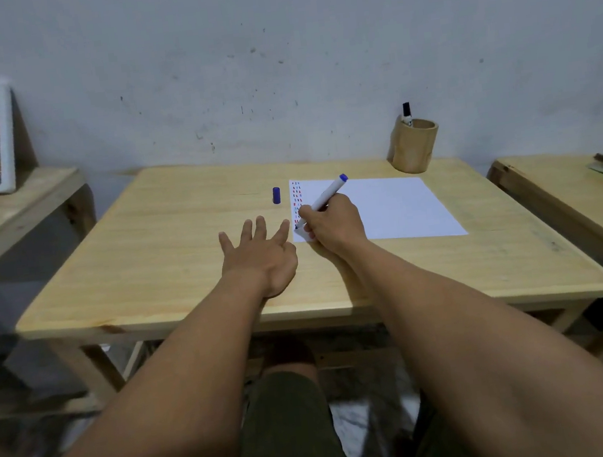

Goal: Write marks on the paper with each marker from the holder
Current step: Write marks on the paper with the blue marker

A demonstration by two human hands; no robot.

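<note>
While the right hand (333,224) is gripping the blue marker (321,200) w/ tip at the paper (399,206)'s near-left corner, the left hand (261,255) is lying open, flat beside it, so it's probably worth keeping strokes short & pinning the sheet's edge.

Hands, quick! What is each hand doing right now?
Left hand: open, flat on the table, holding nothing.
Right hand: closed around the blue marker, tip at the paper.

Bare paper (395,206) lies open before the holder (415,147); cap (276,195) sits left.
</note>
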